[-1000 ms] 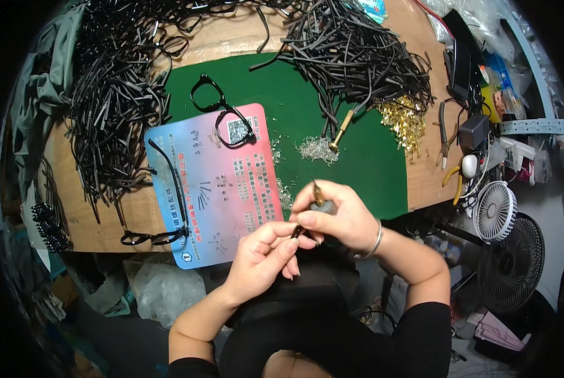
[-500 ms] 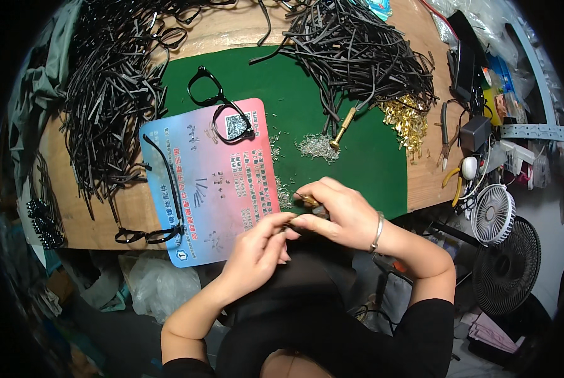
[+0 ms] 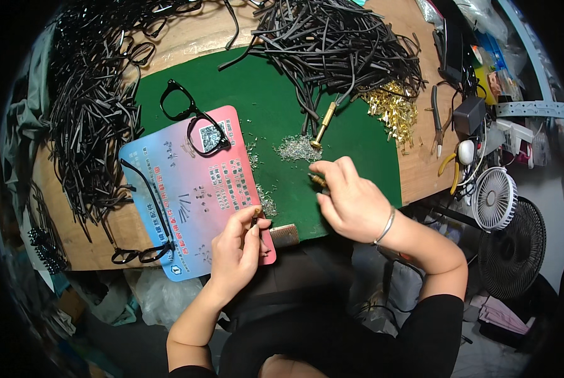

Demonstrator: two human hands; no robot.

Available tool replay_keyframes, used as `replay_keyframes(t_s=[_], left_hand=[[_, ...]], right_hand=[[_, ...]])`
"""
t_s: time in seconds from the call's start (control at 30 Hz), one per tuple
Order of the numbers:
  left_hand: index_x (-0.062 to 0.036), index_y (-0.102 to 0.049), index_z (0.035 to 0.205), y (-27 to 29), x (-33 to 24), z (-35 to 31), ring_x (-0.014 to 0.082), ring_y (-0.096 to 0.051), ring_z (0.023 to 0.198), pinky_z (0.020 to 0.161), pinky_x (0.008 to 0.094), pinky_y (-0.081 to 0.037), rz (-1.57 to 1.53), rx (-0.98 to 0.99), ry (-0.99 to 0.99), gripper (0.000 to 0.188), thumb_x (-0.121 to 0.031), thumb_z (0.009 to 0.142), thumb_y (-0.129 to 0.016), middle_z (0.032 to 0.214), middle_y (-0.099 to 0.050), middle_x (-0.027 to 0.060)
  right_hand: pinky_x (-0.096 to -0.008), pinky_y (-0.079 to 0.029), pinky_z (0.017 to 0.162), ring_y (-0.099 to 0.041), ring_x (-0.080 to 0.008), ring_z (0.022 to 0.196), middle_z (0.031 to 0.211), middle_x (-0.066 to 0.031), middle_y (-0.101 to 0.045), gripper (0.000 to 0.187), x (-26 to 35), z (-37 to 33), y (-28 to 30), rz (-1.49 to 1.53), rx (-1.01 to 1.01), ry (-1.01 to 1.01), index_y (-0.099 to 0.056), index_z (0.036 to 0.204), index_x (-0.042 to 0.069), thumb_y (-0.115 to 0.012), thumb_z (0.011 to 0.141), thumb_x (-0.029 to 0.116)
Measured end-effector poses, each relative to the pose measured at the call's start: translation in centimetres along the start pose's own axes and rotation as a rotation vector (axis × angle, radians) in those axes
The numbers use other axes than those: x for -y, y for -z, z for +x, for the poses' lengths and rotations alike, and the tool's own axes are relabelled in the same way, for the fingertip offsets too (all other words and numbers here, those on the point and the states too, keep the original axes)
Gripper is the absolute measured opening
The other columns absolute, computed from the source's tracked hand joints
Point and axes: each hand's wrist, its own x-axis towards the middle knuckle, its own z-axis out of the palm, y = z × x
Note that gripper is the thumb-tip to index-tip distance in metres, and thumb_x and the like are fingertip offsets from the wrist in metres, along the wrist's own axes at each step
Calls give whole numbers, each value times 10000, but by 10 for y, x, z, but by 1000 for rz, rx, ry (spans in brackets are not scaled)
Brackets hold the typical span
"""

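Observation:
My left hand (image 3: 236,247) is closed at the mat's near right corner, pinching a small dark piece with a gold end (image 3: 255,218). Its kind is too small to make out. My right hand (image 3: 356,200) hovers over the green cloth, fingers curled around a short brass-coloured tool (image 3: 318,179) that they partly hide. Just beyond it lies a heap of tiny silver screws (image 3: 296,149), with a brass-handled tool (image 3: 323,125) resting at its right edge. A black glasses frame (image 3: 197,118) rests partly on the blue and pink mat (image 3: 222,183); another pair (image 3: 144,253) overlaps its left edge.
Heaps of black temple arms (image 3: 96,126) fill the left and another dark pile (image 3: 339,47) the back. Gold-coloured small parts (image 3: 390,110) lie right, beside pliers (image 3: 437,120). A ridged metal block (image 3: 285,235) sits at the near edge; a white fan (image 3: 494,198) stands right.
My hands, earlier together at the near edge of the cloth, have separated. The right has moved rightward with its tool; the left has stayed near the mat's corner. The view has shifted slightly.

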Motion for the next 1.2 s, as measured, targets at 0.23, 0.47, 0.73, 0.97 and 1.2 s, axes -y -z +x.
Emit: replay_keyframes(t_s=[0.23,0.47,0.73,0.97,1.2], left_hand=[[33,-499,1131,0,-1,-2,80,-582,564,527,223,-495,59,-53,-44,249,28,888,-442,882,-657,107],[26,-512,1118,-2,1,0,84,-582,534,508,227,-484,150,-54,-111,251,47,875,-451,844,-671,101],[35,-497,1131,0,3,0,79,-583,550,514,215,-481,146,-24,-132,255,45,882,-440,871,-669,98],[50,-435,1167,16,-18,-1,48,-482,502,442,166,-402,-331,-2,236,245,-9,930,-425,911,-636,129],[47,-429,1180,16,-11,4,43,-482,509,445,166,-413,-300,-6,278,256,2,929,-403,956,-631,144]], right_hand=[[-348,-504,499,-595,-260,639,887,-129,-451,360,0,2,-12,-152,-106,30,-498,1147,105,-594,800,103],[-342,-505,488,-606,-254,639,893,-127,-470,398,1,8,-19,-210,-129,16,-514,1148,104,-614,762,96],[-328,-500,464,-583,-225,592,876,-115,-470,446,0,9,-21,-282,-154,55,-516,1146,109,-634,716,94],[-331,-494,453,-574,-225,575,861,-104,-476,465,1,10,-23,-306,-136,72,-513,1157,123,-625,707,91],[-386,-510,555,-598,-298,654,895,-139,-496,383,7,14,-15,-104,36,21,-514,1169,120,-569,791,93]])
